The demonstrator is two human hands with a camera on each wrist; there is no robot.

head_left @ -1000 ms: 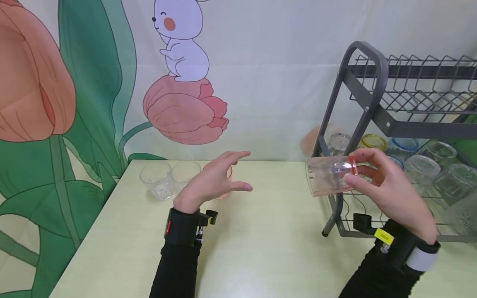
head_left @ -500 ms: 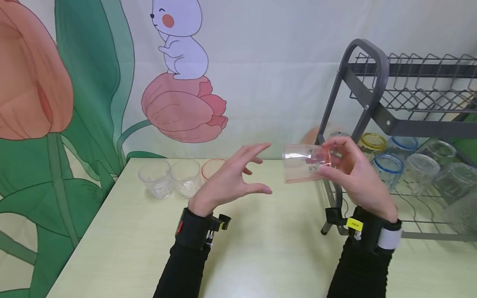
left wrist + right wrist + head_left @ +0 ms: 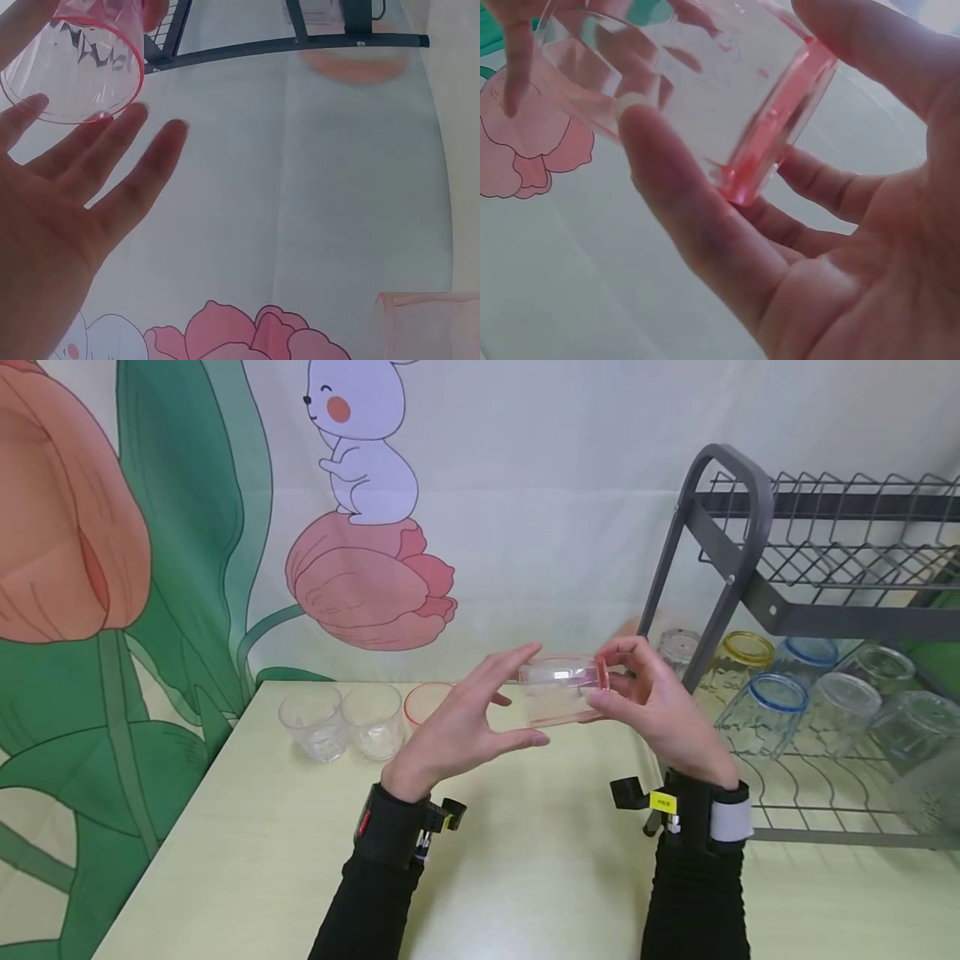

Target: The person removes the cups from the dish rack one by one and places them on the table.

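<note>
A pink-tinted glass tumbler is held sideways above the table, its wide mouth to the left. My right hand pinches its thick reddish base end between thumb and fingers, as the right wrist view shows close up. Around the mouth end, my left hand is spread, thumb below and fingers above. In the left wrist view the rim lies among the left fingers; whether they touch it I cannot tell. Behind the left hand stand two clear glasses and a red-rimmed glass, the last partly hidden.
On the right stands a dark grey two-tier wire rack. Several upturned glasses fill its lower tier, including a blue-ringed glass and a yellow-ringed glass. A printed cloth hangs behind the pale table.
My right hand has carried the pink tumbler leftward from beside the rack to the left hand. The left hand has shifted slightly right, and its spread fingers now surround the tumbler's mouth.
</note>
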